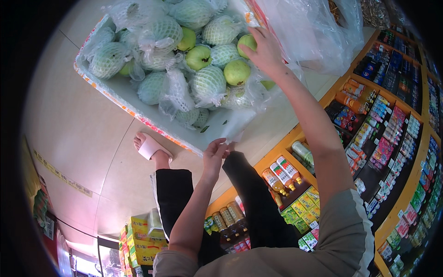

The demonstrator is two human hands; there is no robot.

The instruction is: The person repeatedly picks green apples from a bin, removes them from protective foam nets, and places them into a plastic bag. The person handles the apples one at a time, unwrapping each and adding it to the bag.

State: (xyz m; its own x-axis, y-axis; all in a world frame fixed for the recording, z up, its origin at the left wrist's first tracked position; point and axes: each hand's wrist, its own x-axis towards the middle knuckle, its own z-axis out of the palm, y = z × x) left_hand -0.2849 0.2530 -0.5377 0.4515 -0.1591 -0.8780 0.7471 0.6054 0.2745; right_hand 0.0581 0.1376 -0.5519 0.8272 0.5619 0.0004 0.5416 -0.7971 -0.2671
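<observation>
My right hand (265, 52) is at the far right side of a white foam box (114, 100), its fingers around a green guava (247, 45). At the box's near corner, my left hand (216, 152) pinches the edge of a thin clear plastic bag or film (238, 130). The box holds many guavas, most of them in white foam nets and clear bags, such as the netted one (208, 83). Bare green guavas (237, 72) lie among them. Whether the bag at my left hand joins the plastic under my right forearm cannot be told.
Clear plastic sheeting (311, 31) lies beyond the box at the right. Orange-edged shelves (377, 138) with bottles and cartons run along the right and behind my legs. My foot in a pale slipper (152, 147) stands on the tiled floor beside the box. Yellow cartons (143, 242) are stacked at lower left.
</observation>
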